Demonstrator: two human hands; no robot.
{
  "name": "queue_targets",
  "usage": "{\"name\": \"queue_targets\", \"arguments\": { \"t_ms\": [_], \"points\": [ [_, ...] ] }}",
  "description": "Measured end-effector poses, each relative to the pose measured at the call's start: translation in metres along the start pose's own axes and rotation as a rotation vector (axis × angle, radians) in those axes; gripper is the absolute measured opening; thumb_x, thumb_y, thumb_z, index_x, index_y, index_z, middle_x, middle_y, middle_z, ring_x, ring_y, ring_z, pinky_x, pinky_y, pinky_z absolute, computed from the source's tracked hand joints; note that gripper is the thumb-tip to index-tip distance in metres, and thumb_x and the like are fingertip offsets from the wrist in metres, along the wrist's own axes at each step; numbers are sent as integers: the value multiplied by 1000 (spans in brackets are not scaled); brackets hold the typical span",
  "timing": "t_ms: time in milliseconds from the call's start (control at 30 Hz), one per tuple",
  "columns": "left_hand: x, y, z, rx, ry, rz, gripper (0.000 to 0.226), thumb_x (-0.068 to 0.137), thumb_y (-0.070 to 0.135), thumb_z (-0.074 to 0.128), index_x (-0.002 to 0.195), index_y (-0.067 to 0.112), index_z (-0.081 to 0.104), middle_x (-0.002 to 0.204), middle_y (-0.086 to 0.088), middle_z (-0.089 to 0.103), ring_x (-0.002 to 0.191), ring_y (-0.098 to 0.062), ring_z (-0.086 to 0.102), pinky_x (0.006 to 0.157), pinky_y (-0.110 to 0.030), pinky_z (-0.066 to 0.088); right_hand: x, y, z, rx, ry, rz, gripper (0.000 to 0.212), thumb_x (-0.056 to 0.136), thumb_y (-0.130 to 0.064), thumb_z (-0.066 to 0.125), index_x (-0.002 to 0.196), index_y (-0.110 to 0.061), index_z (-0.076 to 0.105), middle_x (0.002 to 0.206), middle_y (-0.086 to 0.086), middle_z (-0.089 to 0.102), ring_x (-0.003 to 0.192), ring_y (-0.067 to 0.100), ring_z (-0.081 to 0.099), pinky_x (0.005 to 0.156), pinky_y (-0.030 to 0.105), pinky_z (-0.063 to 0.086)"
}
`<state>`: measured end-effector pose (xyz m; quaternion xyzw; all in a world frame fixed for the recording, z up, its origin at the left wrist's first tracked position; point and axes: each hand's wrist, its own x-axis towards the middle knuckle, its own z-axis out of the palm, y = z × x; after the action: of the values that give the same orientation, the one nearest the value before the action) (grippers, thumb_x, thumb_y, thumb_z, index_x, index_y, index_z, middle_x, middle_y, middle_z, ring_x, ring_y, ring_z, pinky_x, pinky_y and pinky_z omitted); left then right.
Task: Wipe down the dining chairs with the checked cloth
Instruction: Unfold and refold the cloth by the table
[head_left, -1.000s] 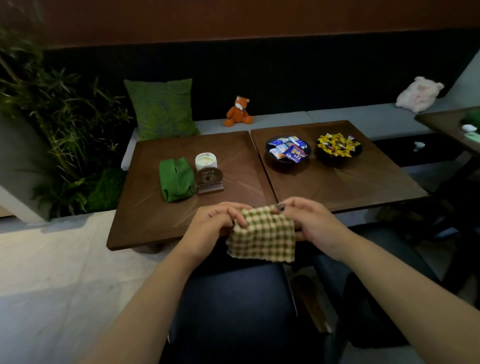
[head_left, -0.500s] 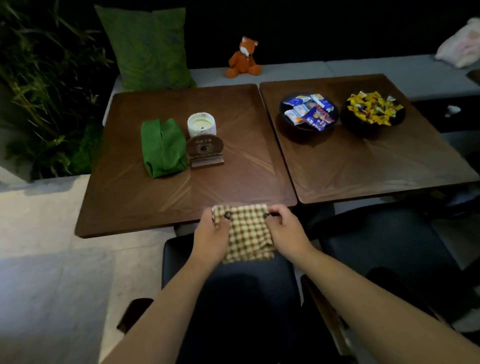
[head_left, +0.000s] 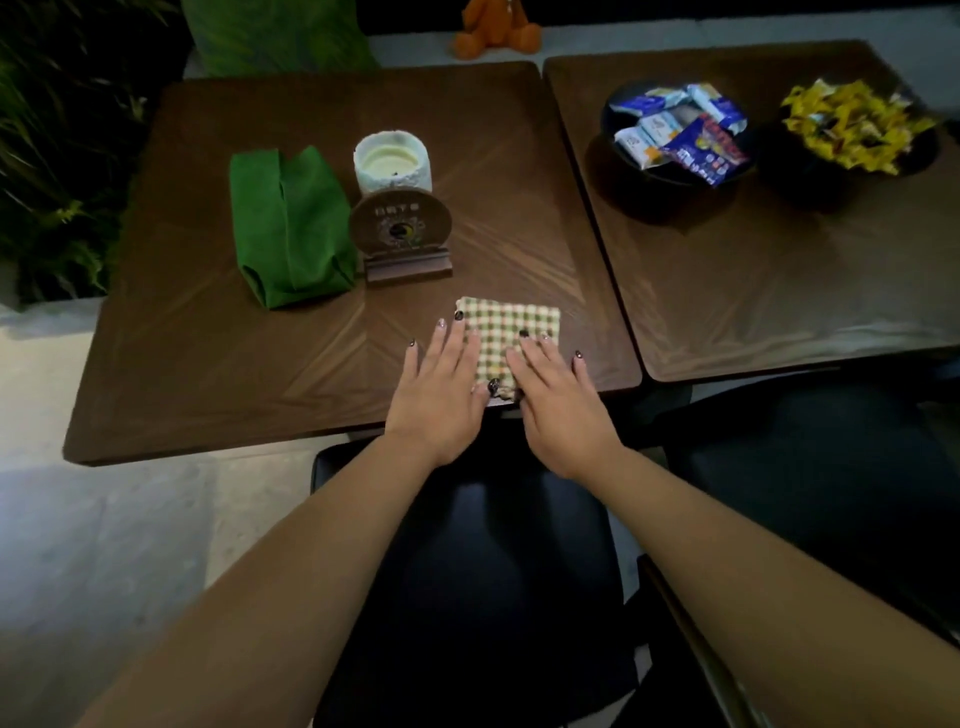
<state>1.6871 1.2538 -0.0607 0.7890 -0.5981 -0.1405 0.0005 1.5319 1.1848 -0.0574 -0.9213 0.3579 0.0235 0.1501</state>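
Note:
The checked cloth (head_left: 506, 325), folded small with green and cream squares, lies flat on the left wooden table (head_left: 208, 374) near its front edge. My left hand (head_left: 441, 379) rests palm down on the cloth's left side with fingers spread. My right hand (head_left: 558, 395) lies palm down on its right side. Neither hand grips the cloth. Below my arms is a dark padded dining chair (head_left: 483, 551), and a second dark chair (head_left: 821, 467) stands to its right.
On the left table sit a folded green napkin (head_left: 288, 223), a white candle (head_left: 393, 161) and a round wooden sign (head_left: 400, 228). The right table (head_left: 779, 291) carries two dark bowls of wrapped snacks (head_left: 680, 135). Plants (head_left: 47, 156) stand at the left, over pale floor (head_left: 104, 545).
Both hands carried the cloth forward from above the chair onto the table and laid it flat. The fingers went from pinching its top corners to lying flat on it.

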Motion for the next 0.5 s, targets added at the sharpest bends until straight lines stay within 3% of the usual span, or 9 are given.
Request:
{"name": "queue_targets", "arguments": {
  "t_ms": [167, 300, 500],
  "points": [
    [21, 4, -8, -47, -38, -118, 66, 103, 42, 27, 155, 16, -4, 163, -9, -8, 149, -26, -11, 119, -47, 2, 34, 13, -25, 90, -89, -30, 58, 97, -11, 35, 152, -22, 19, 161, -4, 7, 148, 14, -3, 117, 47, -3],
    [16, 12, -14, -103, -103, -159, 69, 102, 42, 29, 155, 12, -4, 163, -12, -7, 149, -28, -10, 120, -45, 5, 40, 15, -42, 33, -208, -45, 63, 93, -6, 35, 152, -21, 18, 161, -1, 4, 148, 17, -4, 119, 45, 0],
    [-8, 11, -70, -208, -88, -139, 69, 103, 38, 33, 153, 2, 2, 162, -15, -2, 150, -26, -5, 121, -39, 7, 18, -3, -77, 393, -34, 86, 62, 94, -15, 43, 151, -13, 19, 155, 8, 27, 143, 22, 23, 116, 34, 23]
  ]
}}
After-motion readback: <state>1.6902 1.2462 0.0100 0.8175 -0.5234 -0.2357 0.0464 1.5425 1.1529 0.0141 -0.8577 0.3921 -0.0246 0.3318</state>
